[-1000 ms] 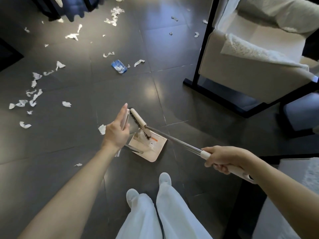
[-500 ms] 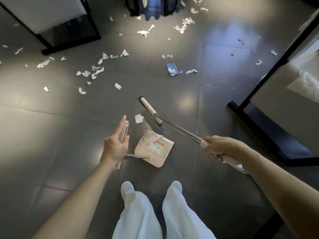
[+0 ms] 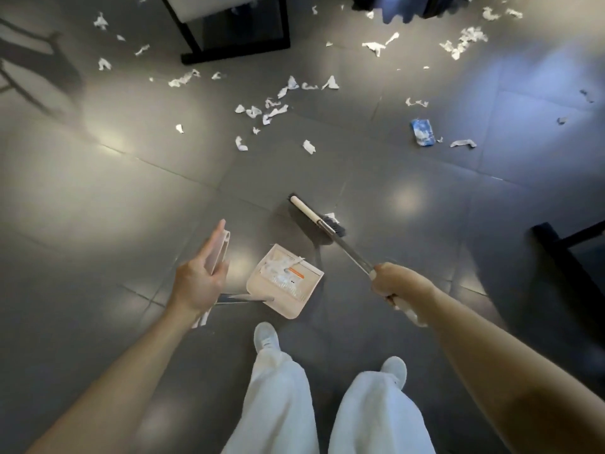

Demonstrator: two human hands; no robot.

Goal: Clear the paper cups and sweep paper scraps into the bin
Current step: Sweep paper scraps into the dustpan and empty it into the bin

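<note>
A beige dustpan [image 3: 284,280] with white scraps in it hangs just above the dark tiled floor. My left hand [image 3: 199,280] holds its long upright handle [image 3: 220,253], index finger stretched along it. In my right hand [image 3: 397,284] I grip the metal pole of a broom. Its head [image 3: 313,217] is down on the floor just beyond the dustpan, with one scrap [image 3: 330,215] beside the bristles. Several torn white paper scraps [image 3: 271,110] lie scattered farther out. A crumpled blue-and-white piece [image 3: 423,132] lies to the right.
A black furniture frame [image 3: 235,50] stands at the top centre and another black frame [image 3: 563,247] at the right edge. More scraps [image 3: 465,42] lie near a dark object at the top right. My white-trousered legs and shoes [image 3: 266,337] are below the dustpan.
The view has swung so the scattered scraps now lie straight ahead. The broom head has left the dustpan's mouth and reached farther out on the floor. Both hands keep their holds.
</note>
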